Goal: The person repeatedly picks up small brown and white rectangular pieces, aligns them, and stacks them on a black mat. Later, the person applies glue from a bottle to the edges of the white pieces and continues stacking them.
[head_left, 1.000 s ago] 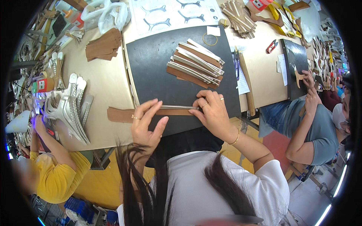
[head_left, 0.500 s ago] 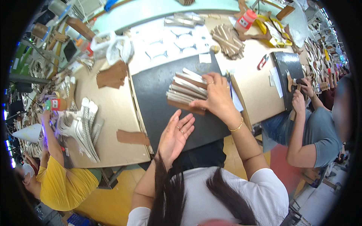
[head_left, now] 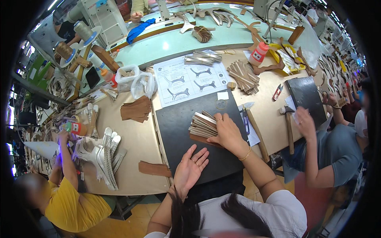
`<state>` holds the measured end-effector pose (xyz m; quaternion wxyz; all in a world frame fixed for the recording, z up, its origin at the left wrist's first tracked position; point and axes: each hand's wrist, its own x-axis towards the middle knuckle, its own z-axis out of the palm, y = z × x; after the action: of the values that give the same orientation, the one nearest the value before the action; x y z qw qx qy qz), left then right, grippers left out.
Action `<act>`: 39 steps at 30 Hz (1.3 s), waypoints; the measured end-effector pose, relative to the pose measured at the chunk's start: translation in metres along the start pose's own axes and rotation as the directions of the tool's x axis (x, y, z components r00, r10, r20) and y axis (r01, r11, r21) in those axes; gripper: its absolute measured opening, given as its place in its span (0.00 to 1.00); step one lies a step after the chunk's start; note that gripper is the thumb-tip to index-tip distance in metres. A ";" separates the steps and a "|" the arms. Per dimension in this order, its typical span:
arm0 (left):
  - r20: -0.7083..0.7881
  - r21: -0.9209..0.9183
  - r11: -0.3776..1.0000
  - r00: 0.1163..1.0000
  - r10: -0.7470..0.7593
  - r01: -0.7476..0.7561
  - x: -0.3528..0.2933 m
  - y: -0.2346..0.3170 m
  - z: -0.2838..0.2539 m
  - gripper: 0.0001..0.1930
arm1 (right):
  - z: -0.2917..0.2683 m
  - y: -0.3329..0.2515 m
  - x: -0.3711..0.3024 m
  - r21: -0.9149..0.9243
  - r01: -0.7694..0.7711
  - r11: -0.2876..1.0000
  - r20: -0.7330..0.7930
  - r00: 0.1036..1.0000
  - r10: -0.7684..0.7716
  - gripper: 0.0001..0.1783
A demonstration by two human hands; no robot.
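Observation:
A fanned bundle of white and brown leather strips [head_left: 201,127] lies on the black board [head_left: 171,129] in front of me. My right hand [head_left: 229,135] grips its right end, thumb on the near side and fingers on the far side. Just nearer to me, my left hand [head_left: 190,168] is open, palm up with the fingers spread, apart from the strips and holding nothing. To the left of the board lie a stack of brown leather pieces [head_left: 135,110] and a few brown strips [head_left: 154,169].
A printed sheet [head_left: 174,81] carries more strips beyond the board. A wooden-handled tool [head_left: 258,137] lies along its right edge; farther right are red snips [head_left: 277,92] and a hammer [head_left: 288,127]. White braided straps [head_left: 104,158] lie left. Co-workers sit on both sides.
The strips under my right hand are drawn closer together. My left hand stays open. The co-worker on the right has let go of the hammer and raised a hand. The view has tilted up.

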<state>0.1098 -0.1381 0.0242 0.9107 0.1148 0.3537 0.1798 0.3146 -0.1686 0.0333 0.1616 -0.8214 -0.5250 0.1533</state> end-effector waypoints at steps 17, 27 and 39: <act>0.178 0.138 0.963 0.963 0.204 -0.230 0.007 -0.009 -0.007 0.34 | -0.015 -0.007 -0.009 0.543 -0.097 0.834 0.284 0.956 -0.074 0.46; 0.043 0.018 0.983 0.983 0.180 -0.180 0.011 -0.007 -0.012 0.21 | -0.010 -0.043 -0.044 0.441 0.192 0.876 0.202 0.931 -0.305 0.49; 0.190 -0.066 0.981 0.963 0.192 -0.183 0.011 0.004 -0.022 0.26 | -0.065 -0.075 -0.033 0.536 0.476 0.697 -0.178 0.871 -0.458 0.26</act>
<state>0.1017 -0.1281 0.0032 0.9224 0.1431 0.2457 0.2615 0.2679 -0.1754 0.1267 0.4385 -0.5780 -0.6440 0.2428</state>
